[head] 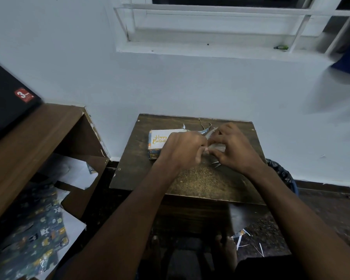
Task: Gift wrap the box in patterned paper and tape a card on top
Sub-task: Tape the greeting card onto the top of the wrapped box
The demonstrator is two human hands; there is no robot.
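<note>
My fingers (198,150): both sets curled and meeting over the middle of the small table (129,158), left hand (182,150) and right hand (232,150) apparently pinching one pale strip, probably tape (216,147), to free a piece for the card, though the blur leaves this unsure. One wrapped box (155,154) lies toward the table's far left corner, one "Happy Birthday" card (159,139) on top, ready for taping. Offcuts (207,129), about three, at the far edge; two slivers (216,163) under my right hand.
</note>
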